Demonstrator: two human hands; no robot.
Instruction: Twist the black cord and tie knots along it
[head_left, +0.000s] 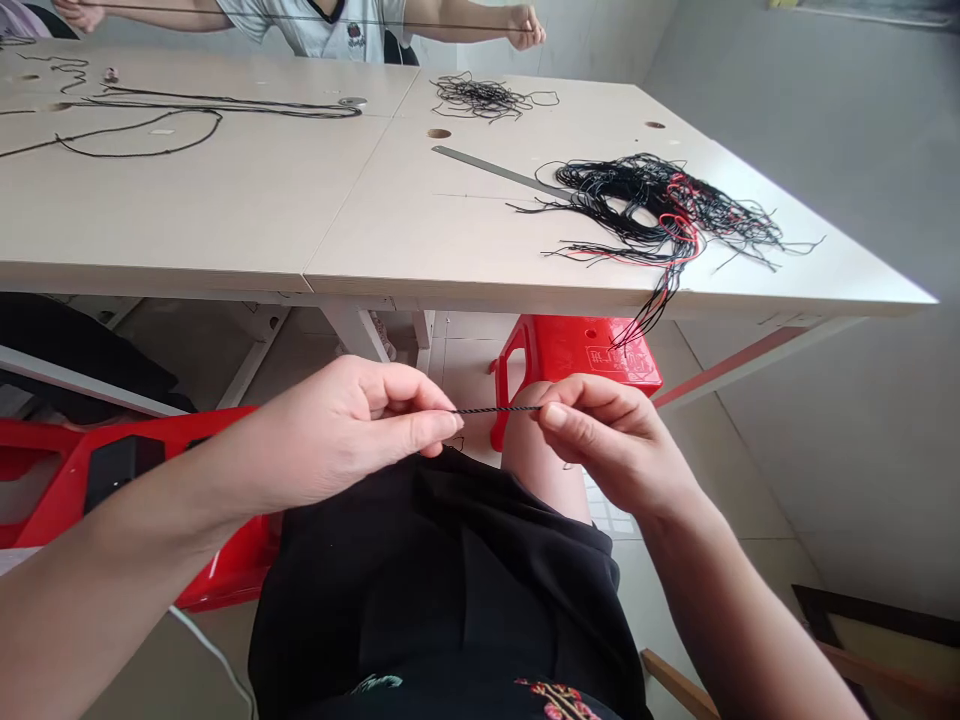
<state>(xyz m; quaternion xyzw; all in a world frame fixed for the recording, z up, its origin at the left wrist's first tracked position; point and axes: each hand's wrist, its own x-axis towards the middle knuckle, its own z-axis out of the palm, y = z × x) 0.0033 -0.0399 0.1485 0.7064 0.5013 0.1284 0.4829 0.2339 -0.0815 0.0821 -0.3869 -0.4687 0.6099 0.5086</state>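
Note:
A thin black twisted cord (496,409) is stretched level between my two hands, above my lap and in front of the table edge. My left hand (382,420) pinches one end of the visible stretch between thumb and fingers. At the other end, the thumb and forefinger of my right hand (600,430) are closed on the same cord. A short dark loop of cord shows just below the left fingertips. Whatever lies inside the curled fingers is hidden.
On the pale table (420,240) lie a big bundle of black and red cords (637,200), a metal ruler (495,172), a smaller cord pile (484,97) and long cords (225,103). Red stools (585,350) stand below and at left. Across the table, a person (322,30) stretches a cord.

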